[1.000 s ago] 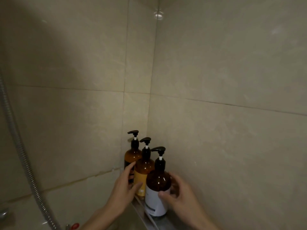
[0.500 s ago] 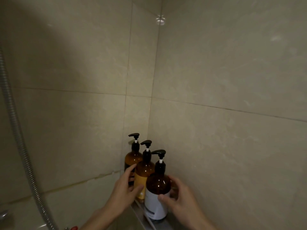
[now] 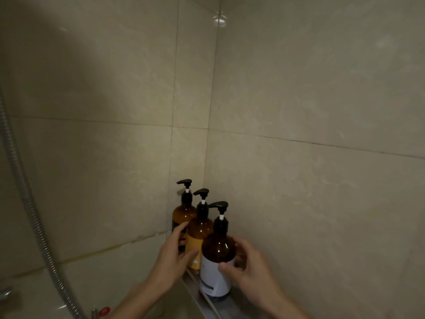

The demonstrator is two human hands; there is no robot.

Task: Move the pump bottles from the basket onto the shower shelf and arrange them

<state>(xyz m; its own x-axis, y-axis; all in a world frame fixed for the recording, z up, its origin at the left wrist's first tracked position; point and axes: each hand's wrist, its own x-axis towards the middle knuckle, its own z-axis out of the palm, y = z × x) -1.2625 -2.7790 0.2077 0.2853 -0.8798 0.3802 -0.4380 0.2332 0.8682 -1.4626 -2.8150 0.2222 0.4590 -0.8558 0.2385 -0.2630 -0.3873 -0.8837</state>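
Gripping the white-label bottle (image 3: 217, 249) with your right hand (image 3: 250, 270), your left hand (image 3: 174, 254) clasps the yellow-label bottle (image 3: 200, 229); both stand upright on the shower shelf (image 3: 202, 295), the third bottle (image 3: 182, 215) at its far end.

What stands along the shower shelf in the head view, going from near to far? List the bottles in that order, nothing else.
white-label pump bottle → yellow-label pump bottle → rear amber pump bottle, closest to the wall corner.
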